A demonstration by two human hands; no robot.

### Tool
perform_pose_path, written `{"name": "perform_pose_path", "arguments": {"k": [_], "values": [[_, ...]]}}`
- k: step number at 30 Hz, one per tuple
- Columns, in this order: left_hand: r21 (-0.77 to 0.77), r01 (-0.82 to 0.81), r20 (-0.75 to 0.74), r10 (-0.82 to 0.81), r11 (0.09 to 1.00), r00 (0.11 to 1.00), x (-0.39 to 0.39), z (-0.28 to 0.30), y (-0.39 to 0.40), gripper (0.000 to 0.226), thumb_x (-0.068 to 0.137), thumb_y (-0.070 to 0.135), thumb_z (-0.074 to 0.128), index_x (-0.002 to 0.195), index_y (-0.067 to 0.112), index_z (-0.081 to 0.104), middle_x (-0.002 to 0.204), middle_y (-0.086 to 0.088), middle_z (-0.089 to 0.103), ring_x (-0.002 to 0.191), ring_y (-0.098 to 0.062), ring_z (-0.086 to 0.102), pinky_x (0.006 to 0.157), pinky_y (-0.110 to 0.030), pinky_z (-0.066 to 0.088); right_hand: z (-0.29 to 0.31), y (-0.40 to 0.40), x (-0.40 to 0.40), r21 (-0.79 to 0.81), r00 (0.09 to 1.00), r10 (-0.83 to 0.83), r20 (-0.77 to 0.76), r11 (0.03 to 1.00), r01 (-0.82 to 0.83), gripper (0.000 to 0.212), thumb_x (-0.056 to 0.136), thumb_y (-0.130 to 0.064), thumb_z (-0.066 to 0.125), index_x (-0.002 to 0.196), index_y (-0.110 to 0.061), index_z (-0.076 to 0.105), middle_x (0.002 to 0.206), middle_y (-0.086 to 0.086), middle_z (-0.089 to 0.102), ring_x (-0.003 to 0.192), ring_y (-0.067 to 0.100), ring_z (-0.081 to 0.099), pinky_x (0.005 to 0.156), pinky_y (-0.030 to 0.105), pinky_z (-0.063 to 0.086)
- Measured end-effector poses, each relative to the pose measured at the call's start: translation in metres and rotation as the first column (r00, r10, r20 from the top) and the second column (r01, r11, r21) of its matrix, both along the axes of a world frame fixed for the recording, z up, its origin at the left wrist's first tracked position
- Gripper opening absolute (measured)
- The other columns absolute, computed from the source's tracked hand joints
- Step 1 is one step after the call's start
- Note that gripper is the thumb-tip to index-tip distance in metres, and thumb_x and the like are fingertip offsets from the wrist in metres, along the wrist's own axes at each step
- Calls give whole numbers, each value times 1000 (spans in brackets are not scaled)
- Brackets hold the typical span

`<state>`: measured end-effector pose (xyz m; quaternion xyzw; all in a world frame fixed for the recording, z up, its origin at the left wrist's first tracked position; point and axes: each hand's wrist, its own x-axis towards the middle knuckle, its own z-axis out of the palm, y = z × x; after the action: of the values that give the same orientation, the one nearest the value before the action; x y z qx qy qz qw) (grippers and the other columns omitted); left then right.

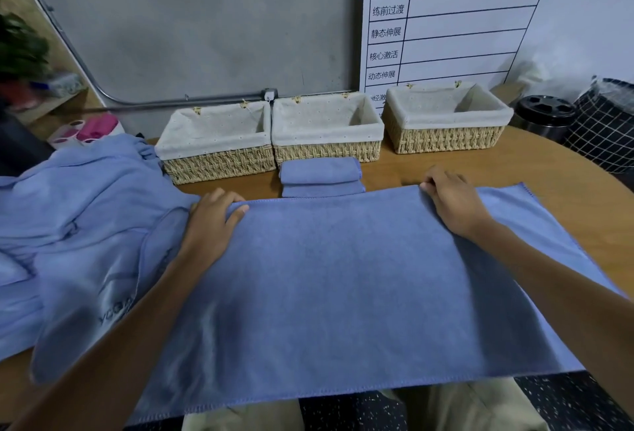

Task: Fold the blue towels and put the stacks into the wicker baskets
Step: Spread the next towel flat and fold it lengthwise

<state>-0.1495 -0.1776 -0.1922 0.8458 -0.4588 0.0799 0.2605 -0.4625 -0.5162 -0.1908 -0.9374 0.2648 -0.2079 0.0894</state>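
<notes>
The blue towel (pixel 343 276) lies spread flat on the table (pixel 549 163), its near edge hanging over the front. The left hand (pixel 209 221) and right hand (pixel 453 204) each hold its far edge, fingers curled over the hem, probably to square it for a fold. Just beyond the fingers sit two folded towels (pixel 320 178), and behind those three unfilled wicker baskets (pixel 326 151). Unfolded towels (pixel 79 211) lie heaped beside the left hand.

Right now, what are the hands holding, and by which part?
Both hold the spread blue towel by its far edge: left hand with thumb over the edge near the left end, right hand pinching it further right.
</notes>
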Motion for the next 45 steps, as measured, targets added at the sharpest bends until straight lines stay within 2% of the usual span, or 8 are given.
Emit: {"name": "perform_pose_path", "arguments": {"k": [4, 9, 16, 19, 25, 34, 40, 45], "values": [[-14, 10, 28, -10, 1000, 1000, 4, -1, -1, 12, 102, 32, 50, 95, 26, 58, 95, 5, 59, 92, -25, 55, 82, -46, 38, 2, -2, 2, -17, 999, 36, 4, 999, -36, 22, 105, -26, 39, 105, -11, 54, 103, 9, 62, 97, 31, 53, 84, 33, 25], [-4, 28, 44, -28, 1000, 999, 4, 3, -1, 10, 104, 29, 51, 95, 26, 57, 94, 11, 61, 92, -24, 51, 83, -43, 33, 3, -5, 1, -29, 981, 169, 98, 985, -167, 37, 99, -42, 38, 96, -13, 61, 91, 0, 54, 85, 28, 54, 79, 45, 44], [-156, 56, 116, -38, 986, 992, -8, 47, 22, 15, 101, 34, 53, 102, 22, 61, 94, -1, 63, 89, -26, 52, 81, -43, 42, 39, 9, -21, -98, 917, 267, 297, 964, -249, 24, 100, -26, 50, 90, -7, 61, 85, -1, 58, 78, 16, 51, 69, 26, 33], [-179, 115, 133, -91, 977, 987, -30, 52, 45, 17, 97, 37, 53, 99, 22, 61, 91, 2, 64, 84, -24, 53, 80, -41, 41, 51, 24, -48, -135, 915, 296, 276, 954, -268, 28, 101, -33, 47, 90, -12, 61, 84, -5, 57, 76, 12, 49, 68, 28, 36], [28, 261, 105, -263, 965, 959, -58, 3, 71, 28, 97, 48, 45, 89, 27, 62, 85, 14, 62, 77, -16, 58, 71, -42, 46, -1, 38, -87, -46, 933, 358, 49, 934, -356, 39, 100, -53, 40, 93, -22, 62, 89, -8, 67, 79, 13, 64, 71, 35, 49], [104, 188, 233, -208, 977, 950, -30, 12, 43, 37, 99, 54, 33, 89, 29, 60, 81, 14, 60, 80, -17, 52, 70, -37, 32, 0, 11, -53, -6, 953, 297, 60, 955, -297, 56, 96, -69, 28, 90, -23, 61, 78, -8, 62, 70, 10, 58, 63, 37, 47], [-61, 189, 258, -167, 980, 952, -48, 46, 45, 32, 98, 46, 42, 93, 24, 65, 81, 12, 59, 81, -15, 47, 74, -40, 34, 25, 18, -70, -216, 931, 302, 206, 942, -258, 44, 102, -50, 38, 84, -18, 62, 73, -6, 62, 66, 13, 55, 63, 34, 33], [59, 289, 339, -292, 955, 894, -72, 0, 93, 47, 101, 55, 38, 92, 21, 69, 84, 6, 65, 76, -17, 55, 61, -41, 45, 5, 45, -121, -359, 930, 329, 162, 898, -255, 37, 98, -44, 46, 78, -20, 66, 76, -10, 66, 72, 7, 55, 67, 34, 38]]}}
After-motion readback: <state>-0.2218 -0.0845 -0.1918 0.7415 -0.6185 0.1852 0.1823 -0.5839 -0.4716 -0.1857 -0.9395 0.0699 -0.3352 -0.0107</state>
